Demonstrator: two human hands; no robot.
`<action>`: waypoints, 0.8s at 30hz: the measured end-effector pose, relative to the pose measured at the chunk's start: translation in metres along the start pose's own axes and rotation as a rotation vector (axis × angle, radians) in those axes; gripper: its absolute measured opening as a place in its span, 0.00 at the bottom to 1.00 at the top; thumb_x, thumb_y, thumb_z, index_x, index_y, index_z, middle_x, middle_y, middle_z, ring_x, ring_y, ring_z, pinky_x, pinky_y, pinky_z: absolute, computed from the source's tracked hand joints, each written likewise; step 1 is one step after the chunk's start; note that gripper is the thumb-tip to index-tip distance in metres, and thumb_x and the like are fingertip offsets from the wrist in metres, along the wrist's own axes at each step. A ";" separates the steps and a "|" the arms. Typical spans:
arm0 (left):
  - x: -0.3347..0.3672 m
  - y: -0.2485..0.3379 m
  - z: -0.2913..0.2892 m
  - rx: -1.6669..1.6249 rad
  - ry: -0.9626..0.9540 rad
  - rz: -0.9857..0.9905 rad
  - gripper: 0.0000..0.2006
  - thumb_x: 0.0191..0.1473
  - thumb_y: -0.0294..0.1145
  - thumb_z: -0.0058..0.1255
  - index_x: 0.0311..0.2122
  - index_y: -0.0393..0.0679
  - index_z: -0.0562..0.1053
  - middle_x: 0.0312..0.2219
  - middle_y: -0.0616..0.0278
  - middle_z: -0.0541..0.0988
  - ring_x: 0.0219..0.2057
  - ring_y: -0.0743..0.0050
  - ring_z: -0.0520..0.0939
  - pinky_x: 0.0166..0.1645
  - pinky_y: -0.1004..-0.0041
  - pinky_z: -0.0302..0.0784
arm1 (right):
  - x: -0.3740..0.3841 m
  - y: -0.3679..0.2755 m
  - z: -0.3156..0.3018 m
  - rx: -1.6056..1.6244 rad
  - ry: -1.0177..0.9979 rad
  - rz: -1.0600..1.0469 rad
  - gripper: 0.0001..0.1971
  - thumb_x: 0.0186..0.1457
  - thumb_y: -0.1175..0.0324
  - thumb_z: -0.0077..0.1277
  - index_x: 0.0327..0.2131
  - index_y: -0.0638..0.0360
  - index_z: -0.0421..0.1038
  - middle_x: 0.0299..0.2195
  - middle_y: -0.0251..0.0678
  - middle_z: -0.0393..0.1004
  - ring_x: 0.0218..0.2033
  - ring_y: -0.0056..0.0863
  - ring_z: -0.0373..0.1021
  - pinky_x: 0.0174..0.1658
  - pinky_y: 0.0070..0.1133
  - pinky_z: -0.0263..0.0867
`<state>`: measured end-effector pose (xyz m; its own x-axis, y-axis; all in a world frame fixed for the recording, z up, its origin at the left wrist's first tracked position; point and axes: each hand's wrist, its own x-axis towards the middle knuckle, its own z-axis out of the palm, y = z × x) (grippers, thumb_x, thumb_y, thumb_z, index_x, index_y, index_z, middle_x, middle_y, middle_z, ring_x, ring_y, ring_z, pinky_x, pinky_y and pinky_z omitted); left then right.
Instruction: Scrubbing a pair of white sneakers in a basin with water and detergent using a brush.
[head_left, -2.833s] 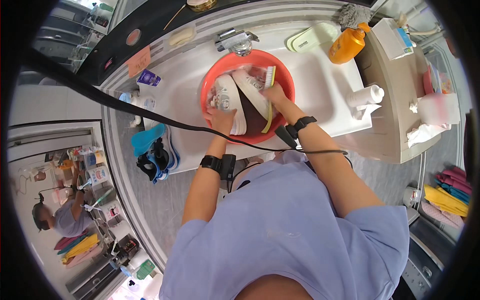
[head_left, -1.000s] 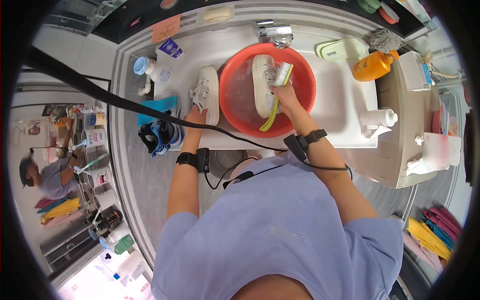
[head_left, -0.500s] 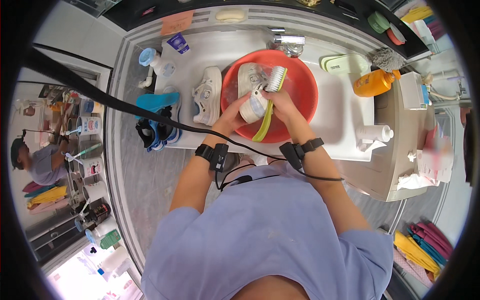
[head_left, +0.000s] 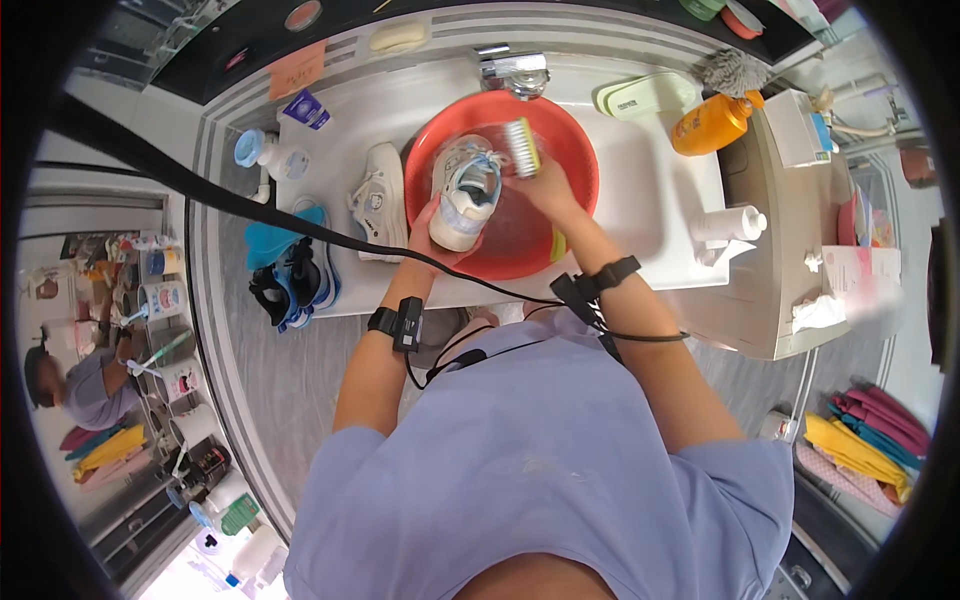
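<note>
Over the red basin (head_left: 583,130) a white sneaker (head_left: 466,205) with light blue trim is tilted, its opening facing up. My left hand (head_left: 430,240) is closed around its heel end from below. A green scrub brush (head_left: 522,148) with white bristles is gripped in my right hand (head_left: 545,190), just right of the shoe and apart from it. The brush's handle end shows below my right wrist; its middle is hidden by the hand. Another white sneaker (head_left: 378,205) lies on the counter left of the basin, touched by neither hand.
Blue-black shoes (head_left: 298,275) and a pump bottle (head_left: 270,153) stand at left. A chrome faucet (head_left: 515,70) is behind the basin. At right are a green soap dish (head_left: 650,95), an orange bottle (head_left: 712,125) and a white bottle (head_left: 728,225). A black cable crosses near my left hand.
The sneaker has been turned so its opening shows. My right hand and the brush have drawn away from the shoe to its right. The whole view has shifted slightly.
</note>
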<state>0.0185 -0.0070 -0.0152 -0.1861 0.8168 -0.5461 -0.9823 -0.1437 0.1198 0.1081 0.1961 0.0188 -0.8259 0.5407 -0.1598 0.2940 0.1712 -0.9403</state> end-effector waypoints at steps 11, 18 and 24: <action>0.009 -0.013 0.019 0.148 0.045 -0.015 0.22 0.54 0.54 0.40 0.48 0.52 0.67 0.42 0.61 0.75 0.41 0.62 0.77 0.41 0.58 0.75 | -0.015 -0.017 0.017 -0.546 0.058 -0.131 0.29 0.36 0.67 0.62 0.46 0.51 0.63 0.47 0.40 0.66 0.42 0.41 0.69 0.41 0.34 0.67; 0.009 -0.006 -0.001 0.179 -0.005 -0.090 0.25 0.53 0.55 0.40 0.51 0.51 0.65 0.47 0.56 0.72 0.45 0.54 0.74 0.44 0.58 0.74 | 0.005 -0.006 -0.002 -0.263 0.161 -0.025 0.28 0.35 0.66 0.63 0.44 0.53 0.64 0.35 0.43 0.74 0.40 0.41 0.71 0.42 0.32 0.66; 0.016 0.001 0.010 0.146 -0.007 -0.163 0.25 0.54 0.55 0.38 0.52 0.51 0.65 0.48 0.54 0.71 0.46 0.52 0.73 0.44 0.56 0.74 | 0.027 0.025 0.003 -0.100 0.176 0.095 0.30 0.32 0.66 0.66 0.42 0.60 0.65 0.36 0.44 0.75 0.40 0.37 0.72 0.43 0.28 0.67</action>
<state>0.0151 0.0114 -0.0157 -0.0240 0.8265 -0.5624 -0.9860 0.0732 0.1497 0.0920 0.2121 -0.0103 -0.6978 0.6925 -0.1833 0.4202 0.1885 -0.8877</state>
